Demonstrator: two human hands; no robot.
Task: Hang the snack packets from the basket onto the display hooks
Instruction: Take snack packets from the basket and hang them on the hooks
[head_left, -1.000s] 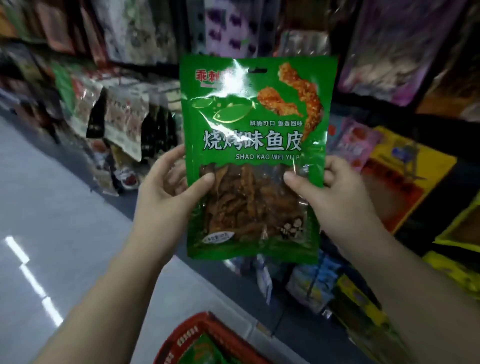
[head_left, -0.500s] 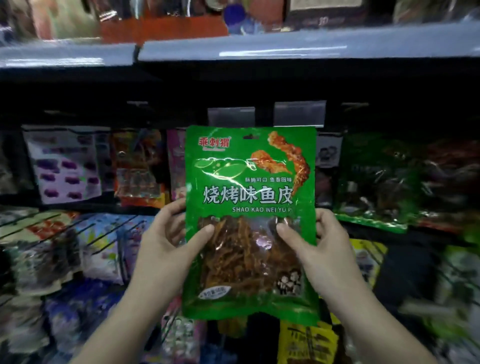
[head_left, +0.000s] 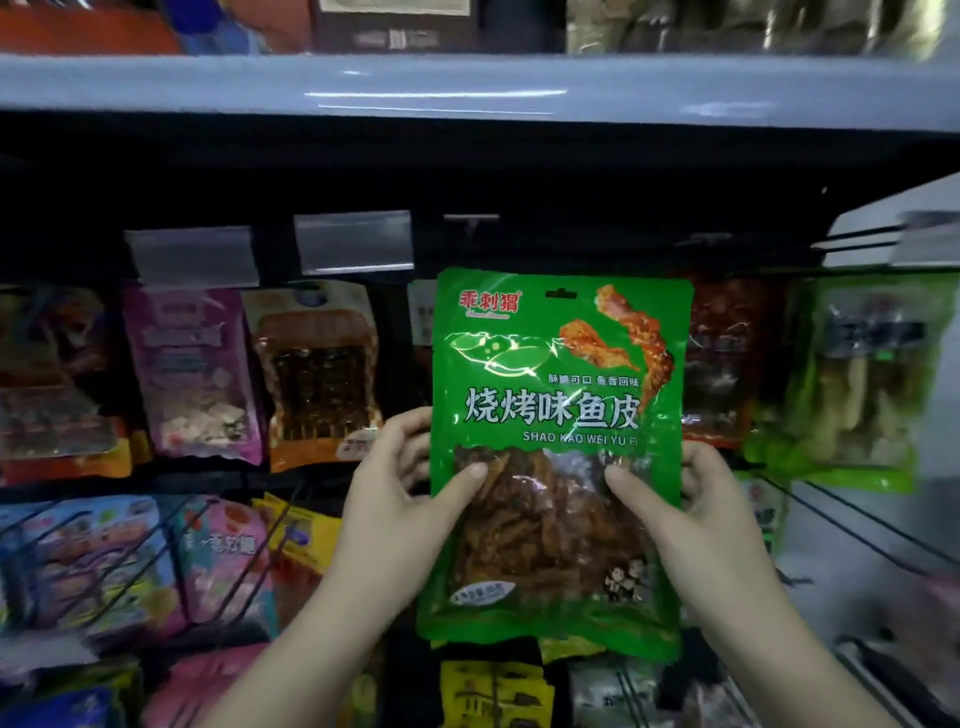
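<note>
I hold a green snack packet (head_left: 556, 364) upright in front of the display rack, its printed face toward me and its hang slot at the top. My left hand (head_left: 400, 499) grips its left edge, thumb on the clear window. My right hand (head_left: 696, 509) grips the right edge the same way. A bare display hook (head_left: 470, 221) with a small tag sticks out just above and left of the packet's top. The basket is out of view.
Hanging packets fill the rack: a pink one (head_left: 192, 374), an orange one (head_left: 317, 374), a dark red one (head_left: 727, 364) and green ones (head_left: 857, 384) at the right. Wire hooks (head_left: 171, 551) jut out at lower left. A grey shelf edge (head_left: 467, 88) runs overhead.
The view swung up from the floor and basket to the rack. Both hands carried the packet rightward, and it now faces the upper row of hooks.
</note>
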